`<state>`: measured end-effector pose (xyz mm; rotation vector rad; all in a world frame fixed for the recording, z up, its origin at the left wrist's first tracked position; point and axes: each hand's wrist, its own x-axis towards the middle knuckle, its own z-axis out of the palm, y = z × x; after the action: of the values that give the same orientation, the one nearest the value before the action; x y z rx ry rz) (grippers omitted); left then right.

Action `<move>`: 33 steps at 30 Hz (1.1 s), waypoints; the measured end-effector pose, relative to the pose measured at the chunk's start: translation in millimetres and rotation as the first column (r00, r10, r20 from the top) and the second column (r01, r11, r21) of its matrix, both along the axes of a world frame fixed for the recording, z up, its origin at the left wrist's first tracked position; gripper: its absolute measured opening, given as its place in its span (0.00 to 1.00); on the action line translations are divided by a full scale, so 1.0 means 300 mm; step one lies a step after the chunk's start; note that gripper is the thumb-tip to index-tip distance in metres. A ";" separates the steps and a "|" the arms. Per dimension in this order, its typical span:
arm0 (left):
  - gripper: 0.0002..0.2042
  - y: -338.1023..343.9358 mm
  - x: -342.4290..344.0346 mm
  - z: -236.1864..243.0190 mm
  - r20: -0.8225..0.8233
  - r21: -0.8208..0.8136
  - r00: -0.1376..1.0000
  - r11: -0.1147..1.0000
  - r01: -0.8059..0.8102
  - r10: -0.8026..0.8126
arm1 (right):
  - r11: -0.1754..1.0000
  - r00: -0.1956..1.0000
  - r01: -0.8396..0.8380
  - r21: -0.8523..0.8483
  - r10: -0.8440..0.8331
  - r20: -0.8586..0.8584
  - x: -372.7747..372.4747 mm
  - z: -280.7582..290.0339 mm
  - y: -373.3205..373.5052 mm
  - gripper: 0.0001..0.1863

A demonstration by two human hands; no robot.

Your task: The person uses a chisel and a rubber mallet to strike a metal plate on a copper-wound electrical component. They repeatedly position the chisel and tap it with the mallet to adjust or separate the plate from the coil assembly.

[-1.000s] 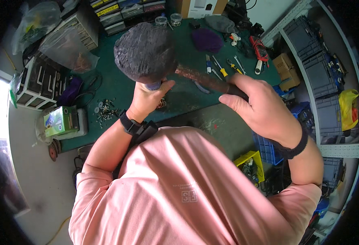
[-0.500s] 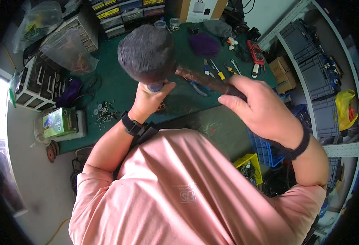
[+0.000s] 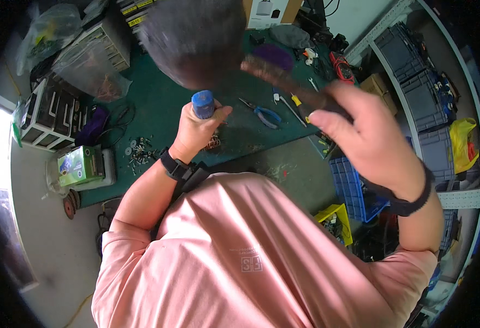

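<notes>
My left hand (image 3: 196, 131) grips a blue-handled tool (image 3: 202, 104) and holds it upright on the green bench mat (image 3: 158, 104), over a small coppery part (image 3: 213, 144). My right hand (image 3: 365, 142) is closed on the brown handle (image 3: 289, 85) of a hammer. Its large dark head (image 3: 196, 38) is blurred, lifted above the blue handle and apart from it. Both wrists wear dark bands.
Blue-handled pliers (image 3: 264, 113) and screwdrivers (image 3: 294, 104) lie on the mat to the right. Loose screws and washers (image 3: 136, 153) sit at the left, near a green box (image 3: 78, 164) and a small drawer cabinet (image 3: 54, 112). Blue crates (image 3: 354, 186) and a yellow bin (image 3: 335, 218) stand on the floor.
The hammer head has lifted off the top of the blue handle and swung up toward the camera, blurring. My right hand rose with it. My left hand stays put.
</notes>
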<state>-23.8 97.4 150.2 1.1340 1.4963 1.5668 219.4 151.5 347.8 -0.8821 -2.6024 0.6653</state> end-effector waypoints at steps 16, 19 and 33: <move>0.06 0.010 -0.010 -0.010 -0.066 0.044 0.998 0.999 -0.001 0.004 | 0.998 0.996 -0.027 -0.058 0.032 0.088 -0.013 -0.102 0.026 0.18; 0.06 0.013 -0.006 -0.017 -0.062 0.064 0.998 0.998 -0.007 0.011 | 1.000 0.999 0.022 -0.019 -0.021 0.046 0.004 -0.070 0.023 0.19; 0.08 0.023 -0.017 0.001 -0.019 -0.034 1.000 0.999 0.021 -0.022 | 0.999 1.000 0.015 -0.049 -0.014 0.011 -0.005 -0.066 0.025 0.19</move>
<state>-28.8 104.1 150.6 1.1456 1.5129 1.5148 217.9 158.9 328.0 -0.9206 -2.5970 0.7251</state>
